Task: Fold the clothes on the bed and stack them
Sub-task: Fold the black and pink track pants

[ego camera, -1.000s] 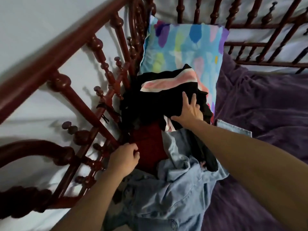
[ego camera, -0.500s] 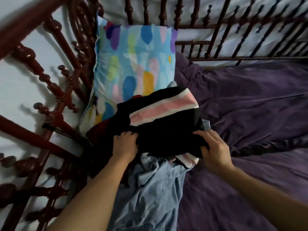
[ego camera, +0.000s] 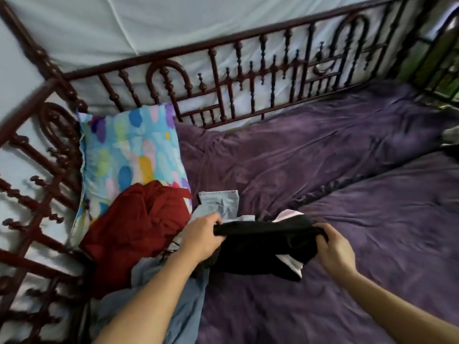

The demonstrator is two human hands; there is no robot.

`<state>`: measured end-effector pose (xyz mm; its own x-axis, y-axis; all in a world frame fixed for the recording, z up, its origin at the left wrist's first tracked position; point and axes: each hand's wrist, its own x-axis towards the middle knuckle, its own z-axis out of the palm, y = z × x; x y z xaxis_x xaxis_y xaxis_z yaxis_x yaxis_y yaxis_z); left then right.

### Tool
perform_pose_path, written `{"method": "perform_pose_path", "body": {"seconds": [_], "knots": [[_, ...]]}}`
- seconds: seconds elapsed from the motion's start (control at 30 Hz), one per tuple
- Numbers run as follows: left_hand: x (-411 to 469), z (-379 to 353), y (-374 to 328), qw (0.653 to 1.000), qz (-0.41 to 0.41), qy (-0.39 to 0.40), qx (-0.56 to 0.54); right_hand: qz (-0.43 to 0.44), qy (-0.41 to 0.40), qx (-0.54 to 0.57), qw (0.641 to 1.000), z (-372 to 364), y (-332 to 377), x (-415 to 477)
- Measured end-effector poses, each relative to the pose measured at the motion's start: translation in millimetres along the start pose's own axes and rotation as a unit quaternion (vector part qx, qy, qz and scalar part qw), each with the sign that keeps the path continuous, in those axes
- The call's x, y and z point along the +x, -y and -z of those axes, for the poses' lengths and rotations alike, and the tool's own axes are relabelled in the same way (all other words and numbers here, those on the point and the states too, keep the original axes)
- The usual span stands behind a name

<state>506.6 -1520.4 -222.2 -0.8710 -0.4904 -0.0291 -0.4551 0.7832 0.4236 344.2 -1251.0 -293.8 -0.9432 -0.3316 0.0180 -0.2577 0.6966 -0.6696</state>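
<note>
A black garment with pink and white stripes (ego camera: 263, 247) hangs between my two hands above the purple bed cover (ego camera: 360, 219). My left hand (ego camera: 201, 238) grips its left edge and my right hand (ego camera: 334, 247) grips its right edge. To the left a crumpled dark red garment (ego camera: 134, 224) lies partly on the pillow. A light blue denim garment (ego camera: 218, 202) is spread beneath my left arm and runs toward the bottom of the view.
A colourful patterned pillow (ego camera: 129, 155) leans in the bed's left corner. Dark red turned wooden railings (ego camera: 248, 78) run along the back and left sides. A pale curtain hangs behind them. The purple cover stretches wide to the right.
Both hands have lifted the black striped garment off the pile and carried it right, uncovering the red garment. The view has swung to the right.
</note>
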Motion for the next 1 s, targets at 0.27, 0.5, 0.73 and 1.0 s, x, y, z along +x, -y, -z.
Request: {"method": "perform_pose_path", "body": {"seconds": [0.27,0.5,0.73,1.0], "knots": [[-67,-123,-164,0.992,-0.025,0.123,0.005,-0.106,0.075,-0.095,0.987,118,-164,-36],[-101,-219,-195,0.967,-0.013,0.252,0.043,-0.187,0.173,-0.190,0.948,143,-268,-44],[-109,-231,-146,0.945,0.063,0.308,0.089,-0.075,0.247,-0.304,0.917,100,-270,-67],[-93,-270,-91,0.927,0.091,0.342,0.124,0.073,0.438,-0.262,0.857,-21,-204,-112]]}}
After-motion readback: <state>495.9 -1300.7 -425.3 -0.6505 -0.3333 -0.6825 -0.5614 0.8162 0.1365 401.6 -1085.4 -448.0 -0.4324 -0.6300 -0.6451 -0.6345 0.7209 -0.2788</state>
